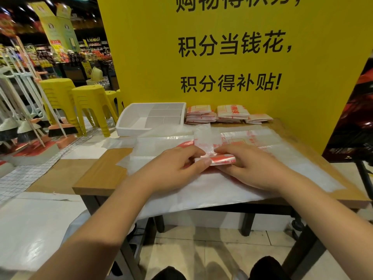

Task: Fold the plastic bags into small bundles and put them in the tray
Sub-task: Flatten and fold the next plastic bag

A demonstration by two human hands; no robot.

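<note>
Two hands fold a plastic bag over a spread of flat bags on the wooden surface
The left hand pinches the left end of the red-and-white roll between thumb and fingers, and the right hand curls over its right end; a loose clear flap of the same bag stands up between them. The flat bags lie beneath it and hang over the near edge. The white tray sits at the far left corner, and folded bundles are stacked just right of it against a yellow sign. Yellow stools and brooms stand on the floor to the left. The hands hide the roll's ends, the flap's print is too blurred to read, and the sign's top line is cut off
</note>
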